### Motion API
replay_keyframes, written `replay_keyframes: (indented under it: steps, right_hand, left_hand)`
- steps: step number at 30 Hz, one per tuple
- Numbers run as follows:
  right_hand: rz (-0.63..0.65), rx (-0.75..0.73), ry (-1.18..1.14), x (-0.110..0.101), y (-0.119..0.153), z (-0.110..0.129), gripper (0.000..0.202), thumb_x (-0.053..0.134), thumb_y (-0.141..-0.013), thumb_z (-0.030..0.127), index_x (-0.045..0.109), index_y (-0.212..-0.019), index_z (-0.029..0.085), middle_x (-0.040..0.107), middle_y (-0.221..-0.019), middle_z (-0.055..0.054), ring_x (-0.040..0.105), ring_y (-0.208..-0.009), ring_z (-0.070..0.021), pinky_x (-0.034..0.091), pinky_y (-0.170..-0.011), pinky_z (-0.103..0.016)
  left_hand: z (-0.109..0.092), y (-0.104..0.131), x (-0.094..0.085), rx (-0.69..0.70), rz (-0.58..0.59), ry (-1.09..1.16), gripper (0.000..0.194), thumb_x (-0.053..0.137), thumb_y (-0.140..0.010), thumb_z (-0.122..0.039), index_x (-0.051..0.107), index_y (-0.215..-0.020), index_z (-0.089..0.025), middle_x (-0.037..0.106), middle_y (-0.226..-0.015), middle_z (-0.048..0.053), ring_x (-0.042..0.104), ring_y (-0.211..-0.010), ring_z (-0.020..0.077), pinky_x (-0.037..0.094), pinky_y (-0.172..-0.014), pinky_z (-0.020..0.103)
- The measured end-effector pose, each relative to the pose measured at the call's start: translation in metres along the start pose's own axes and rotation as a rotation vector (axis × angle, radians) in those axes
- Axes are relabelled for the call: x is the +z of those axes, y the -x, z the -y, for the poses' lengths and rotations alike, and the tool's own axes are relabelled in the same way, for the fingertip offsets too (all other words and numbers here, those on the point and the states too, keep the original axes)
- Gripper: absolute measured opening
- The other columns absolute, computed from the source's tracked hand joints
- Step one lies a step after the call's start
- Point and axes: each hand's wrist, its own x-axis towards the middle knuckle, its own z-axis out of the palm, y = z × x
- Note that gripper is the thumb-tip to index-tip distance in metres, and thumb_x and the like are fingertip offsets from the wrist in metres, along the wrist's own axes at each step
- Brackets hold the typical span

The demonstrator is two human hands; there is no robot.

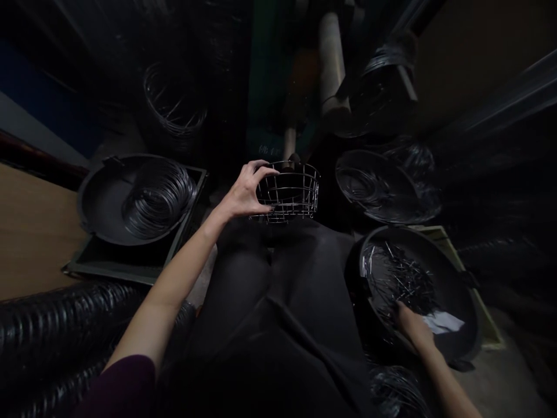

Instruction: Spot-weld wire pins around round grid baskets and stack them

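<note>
My left hand grips the near left side of a round wire basket, with the thumb low and the fingers over the upper rim. The basket is an open grid of thin shiny metal rods, held above my lap. At the lower right, my right hand reaches over the rim of a black basin. Its fingers look pressed together and touch the edge of a heap of short metal wire pieces. Blur and shadow hide what is between them. A white scrap lies beside that hand.
On the left, a black basin with coiled wire rings rests on a metal-framed stand. Another basin with wire rings stands at the right. A machine with a pale pipe is ahead. Stacked wire rings lie lower left.
</note>
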Motion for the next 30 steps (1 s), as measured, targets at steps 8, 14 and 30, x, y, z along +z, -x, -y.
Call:
replay_keyframes:
  steps: [8, 14, 30]
  right_hand:
    - [-0.115, -0.314, -1.018, -0.134, 0.039, 0.121, 0.066, 0.067, -0.075, 0.052, 0.053, -0.132, 0.022, 0.064, -0.075, -0.001, 0.051, -0.054, -0.0139, 0.043, -0.050, -0.026]
    - [0.286, -0.713, -1.010, -0.198, 0.039, 0.233, 0.053, 0.072, -0.073, 0.059, 0.072, -0.100, 0.013, 0.057, -0.059, 0.003, 0.040, -0.045, -0.0065, 0.031, -0.045, -0.021]
    - [-0.688, -1.144, -0.124, -0.197, 0.008, 0.286, 0.033, 0.052, -0.096, 0.034, 0.067, -0.124, 0.027, 0.073, -0.115, -0.002, 0.073, -0.081, -0.0149, 0.045, -0.056, -0.023]
  left_hand:
    - [-0.011, -0.007, 0.011, 0.032, 0.072, -0.007, 0.075, 0.086, -0.060, -0.034, 0.054, -0.127, -0.024, 0.041, -0.139, 0.013, 0.042, -0.130, 0.0354, 0.040, -0.109, 0.055]
    - [-0.026, -0.014, 0.018, 0.078, 0.151, -0.074, 0.066, 0.083, -0.060, -0.025, 0.058, -0.121, -0.024, 0.039, -0.141, 0.014, 0.041, -0.131, 0.0367, 0.040, -0.108, 0.057]
    - [-0.008, -0.017, 0.012, -0.011, 0.057, 0.036, 0.068, 0.083, -0.058, -0.023, 0.059, -0.122, -0.024, 0.042, -0.138, 0.012, 0.042, -0.134, 0.0360, 0.041, -0.111, 0.056]
